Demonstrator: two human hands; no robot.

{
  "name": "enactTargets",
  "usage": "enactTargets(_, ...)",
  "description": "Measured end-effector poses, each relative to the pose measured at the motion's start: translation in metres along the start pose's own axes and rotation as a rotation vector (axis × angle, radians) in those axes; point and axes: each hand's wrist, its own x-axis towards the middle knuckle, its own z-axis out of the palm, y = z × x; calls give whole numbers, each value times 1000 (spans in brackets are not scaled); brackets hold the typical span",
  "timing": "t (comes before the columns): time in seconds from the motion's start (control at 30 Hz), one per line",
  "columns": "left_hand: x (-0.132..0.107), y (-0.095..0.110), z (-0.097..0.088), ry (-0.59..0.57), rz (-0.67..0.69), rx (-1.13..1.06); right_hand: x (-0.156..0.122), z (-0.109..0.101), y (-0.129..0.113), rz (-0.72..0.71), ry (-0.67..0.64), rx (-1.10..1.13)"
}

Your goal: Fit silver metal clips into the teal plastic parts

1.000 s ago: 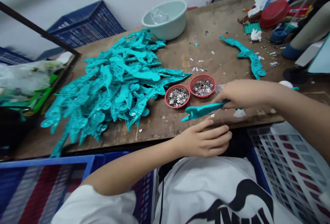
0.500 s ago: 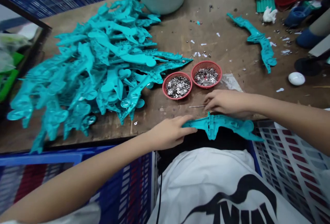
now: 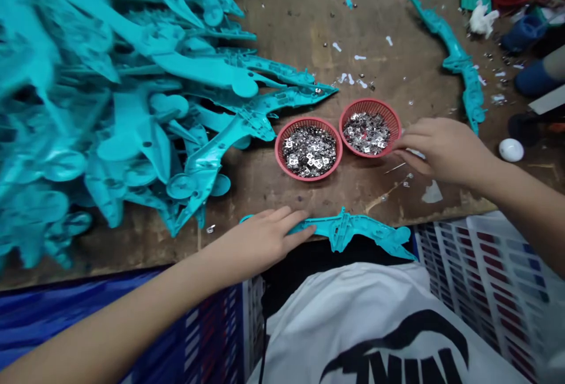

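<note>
My left hand [image 3: 265,240] is closed around the left part of a long teal plastic piece [image 3: 342,231] at the table's front edge, thumb below and fingers above. The piece shows ribs and a cross-bar at its middle. My right hand [image 3: 441,148] is closed beside the right red basket [image 3: 392,114], its fingertips at the rim. A thin metal rod [image 3: 394,168] sticks out from under those fingers; its other end is hidden. Small silver metal clips [image 3: 365,133] fill this basket, and similar clips [image 3: 311,151] fill the left red basket [image 3: 282,166].
A large heap of teal pieces [image 3: 132,78] covers the left of the table. Another teal piece [image 3: 457,57] lies at the back right, near a white egg-shaped object [image 3: 511,149]. Loose clips and white scraps [image 3: 359,58] are scattered about. A white crate [image 3: 477,278] stands below the right edge.
My right hand has moved up and right, away from the teal piece to the right basket. My left hand keeps hold of the piece. The view has shifted closer to the table.
</note>
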Motion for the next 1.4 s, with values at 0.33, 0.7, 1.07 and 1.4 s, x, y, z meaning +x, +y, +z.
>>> enactTargets(0.33,-9,-8,-5,211,-88,-350,57,32,26,155,-114,161)
enactTargets(0.7,-8,0,0,148,-179,-348,56,26,15,192,-123,139)
enactTargets(1.07,-18,-8,10,-2,-206,-85,58,33,14,207,-122,157)
enactTargets(1.4,-22,-6,14,33,-239,-51,67,2,-9,395,-96,255)
